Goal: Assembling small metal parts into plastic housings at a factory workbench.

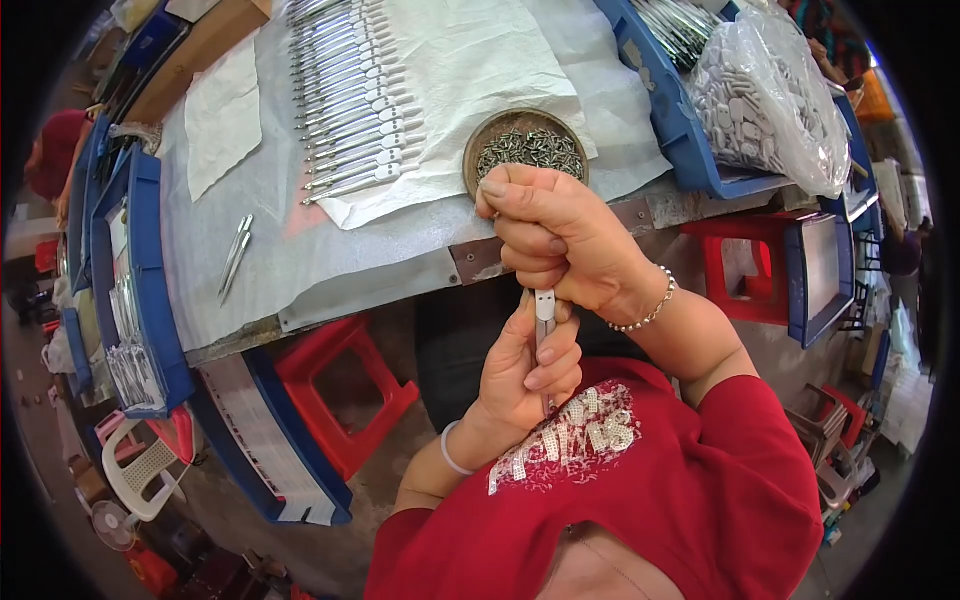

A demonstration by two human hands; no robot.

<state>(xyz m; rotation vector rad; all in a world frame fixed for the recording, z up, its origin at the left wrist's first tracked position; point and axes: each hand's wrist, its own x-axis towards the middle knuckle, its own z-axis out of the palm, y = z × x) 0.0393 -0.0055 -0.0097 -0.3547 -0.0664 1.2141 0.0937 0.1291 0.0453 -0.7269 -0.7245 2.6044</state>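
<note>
My left hand (530, 360) is closed round a slim silver metal tool with a white plastic head (545, 304); the tool stands roughly upright in front of my red shirt. Directly above it, my right hand (565, 230) is curled, with thumb and forefinger pinched together and the lower fingers close to the white head. Whatever those fingers hold is hidden. Just beyond my right hand sits a round brown bowl (473, 150) of small metal parts (530, 150), partly covered by the hand. A long row of similar silver tools with white heads (370, 140) lies on white paper to the left.
Two loose metal pieces (236, 258) lie on the table's left part. Blue trays (150, 260) line the left side. At right, a blue bin (690, 140) carries a clear bag of white plastic pieces (770, 110). Red stools (345, 390) stand below the table edge (380, 285).
</note>
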